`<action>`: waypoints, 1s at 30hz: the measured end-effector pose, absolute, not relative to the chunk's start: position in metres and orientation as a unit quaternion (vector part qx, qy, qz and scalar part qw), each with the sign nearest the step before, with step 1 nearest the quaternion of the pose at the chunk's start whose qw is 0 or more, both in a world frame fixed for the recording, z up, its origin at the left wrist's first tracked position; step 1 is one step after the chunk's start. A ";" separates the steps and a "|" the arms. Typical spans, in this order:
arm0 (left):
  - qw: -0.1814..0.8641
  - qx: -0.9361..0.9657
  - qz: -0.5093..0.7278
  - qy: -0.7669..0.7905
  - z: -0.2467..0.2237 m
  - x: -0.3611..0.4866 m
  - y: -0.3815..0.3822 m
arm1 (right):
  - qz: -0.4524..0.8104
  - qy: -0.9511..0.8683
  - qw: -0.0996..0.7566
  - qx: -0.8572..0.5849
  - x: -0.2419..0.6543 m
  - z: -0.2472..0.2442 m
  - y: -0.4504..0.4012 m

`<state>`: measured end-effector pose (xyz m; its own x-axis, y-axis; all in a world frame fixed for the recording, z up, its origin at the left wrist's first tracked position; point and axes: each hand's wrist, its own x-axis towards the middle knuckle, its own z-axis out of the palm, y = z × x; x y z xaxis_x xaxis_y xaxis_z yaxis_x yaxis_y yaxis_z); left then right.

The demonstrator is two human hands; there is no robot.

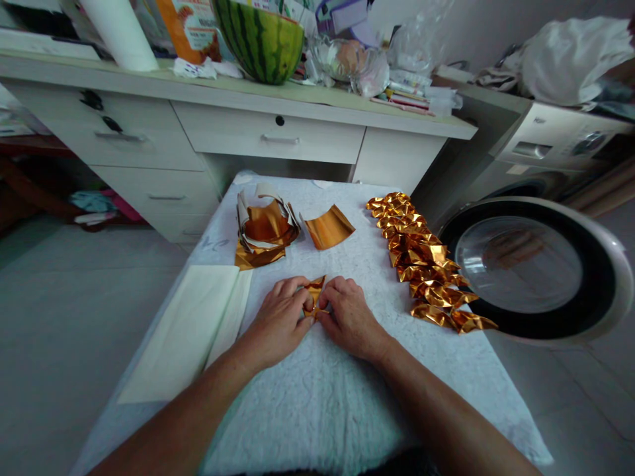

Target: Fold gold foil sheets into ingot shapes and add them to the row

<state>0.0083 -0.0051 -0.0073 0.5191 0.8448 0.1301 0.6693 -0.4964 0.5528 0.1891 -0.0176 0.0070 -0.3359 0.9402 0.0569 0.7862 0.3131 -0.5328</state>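
Note:
Between my two hands is a small sheet of gold foil paper [315, 288], partly folded and largely covered by my fingers. My left hand [284, 312] pinches its left side, thumb toward me. On its right side, my right hand [350, 316] pinches it in the same way. Just beyond lies a loose, curled gold foil sheet [330, 228]. Left of that, a curled stack of gold foil sheets [268, 228] with pale backs rests on the cloth. Along the right side runs a row of several folded gold foil pieces [421, 258].
A pale cloth [317, 403] covers the table. Cream paper sheets [183, 330] lie at its left. Behind stands a white desk [268, 135] bearing a cut watermelon [262, 43] and a paper roll [119, 33]. The open round washing machine door [520, 264] reaches near the table's right edge.

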 end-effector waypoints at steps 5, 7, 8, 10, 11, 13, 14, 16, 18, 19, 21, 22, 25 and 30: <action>0.217 0.844 0.194 0.451 -0.009 0.008 -0.004 | 0.192 -0.795 0.163 -0.551 0.187 0.006 -0.018; 0.217 0.844 0.189 0.453 -0.008 0.009 -0.004 | 0.187 -0.795 0.156 -0.555 0.186 0.006 -0.018; 0.217 0.844 0.189 0.453 -0.007 0.009 -0.004 | 0.184 -0.794 0.155 -0.558 0.186 0.006 -0.019; 0.218 0.843 0.190 0.453 -0.006 0.010 -0.004 | 0.179 -0.790 0.157 -0.565 0.187 0.007 -0.019; 0.219 0.842 0.192 0.453 -0.006 0.010 -0.005 | 0.177 -0.787 0.160 -0.570 0.188 0.006 -0.020; 0.219 0.841 0.196 0.453 -0.006 0.010 -0.005 | 0.170 -0.780 0.164 -0.579 0.191 0.006 -0.020; 0.218 0.842 0.198 0.453 -0.006 0.010 -0.005 | 0.166 -0.778 0.165 -0.583 0.193 0.006 -0.020; 0.216 0.843 0.199 0.451 -0.007 0.010 -0.006 | 0.159 -0.775 0.165 -0.590 0.198 0.005 -0.020; 0.215 0.843 0.196 0.452 -0.006 0.010 -0.005 | 0.156 -0.773 0.164 -0.593 0.202 0.004 -0.019; 0.215 0.843 0.195 0.452 -0.006 0.010 -0.005 | 0.156 -0.772 0.163 -0.594 0.203 0.005 -0.018; 0.216 0.843 0.192 0.454 -0.006 0.011 -0.006 | 0.159 -0.771 0.160 -0.596 0.205 0.006 -0.018; 0.216 0.842 0.191 0.455 -0.006 0.011 -0.006 | 0.160 -0.771 0.157 -0.597 0.206 0.007 -0.018; 0.216 0.840 0.192 0.459 -0.006 0.012 -0.006 | 0.164 -0.772 0.152 -0.595 0.208 0.009 -0.017; 0.222 0.838 0.199 0.457 -0.006 0.012 -0.006 | 0.179 -0.771 0.178 -0.584 0.218 0.005 -0.012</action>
